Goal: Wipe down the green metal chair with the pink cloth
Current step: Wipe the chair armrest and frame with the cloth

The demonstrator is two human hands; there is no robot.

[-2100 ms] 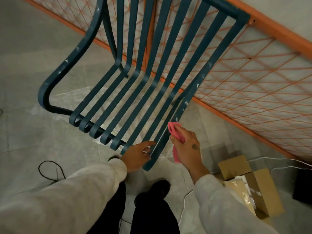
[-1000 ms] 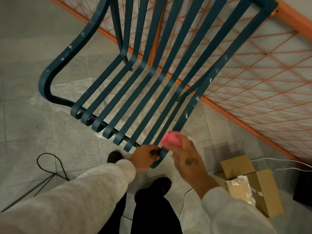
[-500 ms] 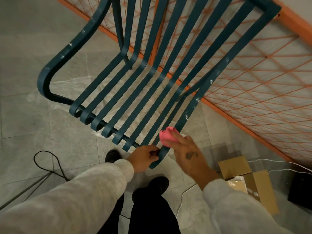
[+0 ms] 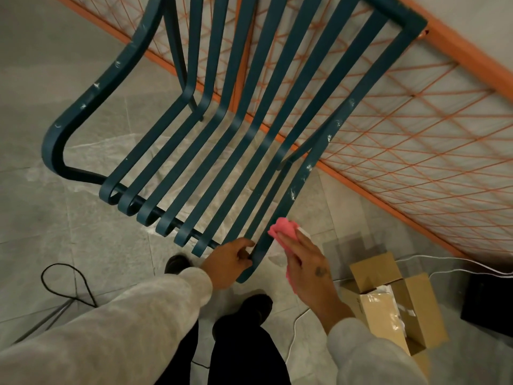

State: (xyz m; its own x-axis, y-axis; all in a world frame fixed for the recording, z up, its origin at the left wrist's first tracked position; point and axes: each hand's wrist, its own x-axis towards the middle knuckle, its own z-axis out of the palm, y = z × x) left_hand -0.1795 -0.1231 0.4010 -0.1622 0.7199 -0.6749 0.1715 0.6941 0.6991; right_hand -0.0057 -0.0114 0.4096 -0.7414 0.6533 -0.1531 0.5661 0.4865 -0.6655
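- The green metal chair point(image 4: 222, 140) stood on the grey tiled floor point(image 4: 69, 237), its slatted back close against an orange mesh fence point(image 4: 402, 140) behind it.
- The left hand point(image 4: 229, 262) was closed around the curled front end of the seat's right-most slat, at the seat's front right corner.
- The right hand point(image 4: 305, 262) lay with fingers nearly flat, pressing the pink cloth point(image 4: 283, 232) against the outer side of that same right edge rail, just above the left hand; the cloth bunched out past the fingertips and a strip of it showed under the palm.
- White scuffs speckled the right rail above the cloth and the left armrest.
- An open cardboard box point(image 4: 394, 304) sat on the floor just right of the right forearm, with a white cable point(image 4: 458, 262) running behind it and a dark object at the right edge.
- A black cable loop point(image 4: 63, 282) lay on the floor to the left.
- Two dark shoes point(image 4: 255, 307) stood beneath the seat's front edge.
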